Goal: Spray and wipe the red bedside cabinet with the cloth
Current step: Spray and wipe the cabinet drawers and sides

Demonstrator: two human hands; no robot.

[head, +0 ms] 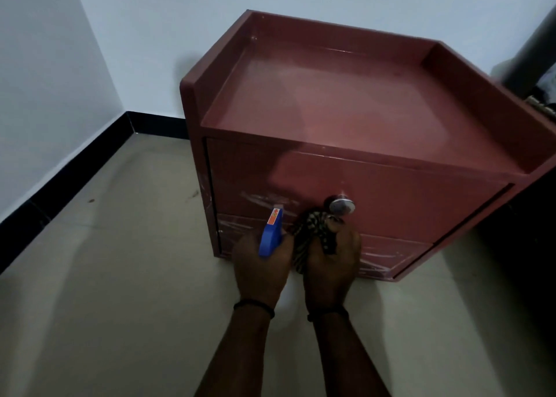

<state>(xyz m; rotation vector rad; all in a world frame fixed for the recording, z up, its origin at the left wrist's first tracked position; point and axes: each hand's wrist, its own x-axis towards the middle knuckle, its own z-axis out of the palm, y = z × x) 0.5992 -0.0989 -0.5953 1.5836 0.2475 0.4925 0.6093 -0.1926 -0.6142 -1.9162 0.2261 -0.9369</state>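
Observation:
The red bedside cabinet (355,104) stands against the white wall, its top rimmed on three sides and its drawer front carrying a round metal knob (341,206). Whitish streaks show on the lower front. My left hand (260,265) grips a spray bottle with a blue trigger head (271,234), nozzle pointing at the drawer front. My right hand (332,264) is closed on a bunched checked cloth (313,226) held just below the knob, close to the cabinet's front. The bottle's body is hidden under my hand.
Beige tiled floor (120,276) stretches left of the cabinet, edged by a black skirting board (60,192). A dark object (529,65) stands right of the cabinet, with dark shadow below it.

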